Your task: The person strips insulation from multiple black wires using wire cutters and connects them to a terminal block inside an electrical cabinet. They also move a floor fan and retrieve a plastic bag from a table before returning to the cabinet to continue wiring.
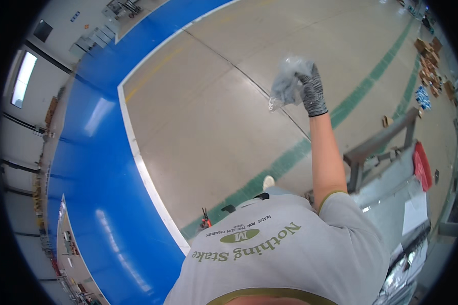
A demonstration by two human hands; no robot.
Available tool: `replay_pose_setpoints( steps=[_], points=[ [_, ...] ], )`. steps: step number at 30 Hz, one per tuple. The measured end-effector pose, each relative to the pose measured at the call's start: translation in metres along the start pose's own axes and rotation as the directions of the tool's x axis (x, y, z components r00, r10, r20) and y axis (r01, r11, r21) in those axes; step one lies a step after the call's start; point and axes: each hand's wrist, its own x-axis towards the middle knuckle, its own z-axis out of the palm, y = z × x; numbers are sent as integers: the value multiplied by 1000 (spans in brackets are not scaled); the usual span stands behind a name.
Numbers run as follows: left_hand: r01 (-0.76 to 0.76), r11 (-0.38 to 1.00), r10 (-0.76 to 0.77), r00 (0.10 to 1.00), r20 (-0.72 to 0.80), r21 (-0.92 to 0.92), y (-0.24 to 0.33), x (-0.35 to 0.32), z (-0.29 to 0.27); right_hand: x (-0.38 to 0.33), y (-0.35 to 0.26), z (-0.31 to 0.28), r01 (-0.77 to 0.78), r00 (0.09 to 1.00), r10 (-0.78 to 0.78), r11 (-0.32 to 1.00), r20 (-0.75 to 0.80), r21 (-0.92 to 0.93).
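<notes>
My right hand (313, 91), in a grey knitted glove, is stretched out ahead over the floor. Its fingers are closed on a crumpled clear plastic bag (288, 84). Something greyish-blue shows through the plastic, but its kind cannot be made out. My left hand does not show; the front of my grey shirt (269, 254) covers that side. Past the shirt's left edge a red tool with two dark prongs (205, 218) sticks out, and what bears it is hidden.
On my right stands a grey metal cart (381, 173) with a raised bar and a red item (421, 165). Cardboard pieces (430, 71) and a blue-white bundle (422, 97) lie far right. A blue floor lane (99, 168) runs along the left, and a green stripe (290, 162) crosses ahead.
</notes>
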Motion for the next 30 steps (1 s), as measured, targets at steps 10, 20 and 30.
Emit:
replay_pose_setpoints(
  steps=[10,20,30],
  points=[
    [8,994,-21,994,111,111,204,162,-12,190,138,16,-218,873,385,857,300,-467],
    [-412,767,305,909,285,492,634,436,-11,219,205,-172,-282,928,311,231,-204,-931],
    [-806,584,786,533,313,-94,1196,474,166,151,225,-383,-863,343,119,432,-932,-262]
  ],
)
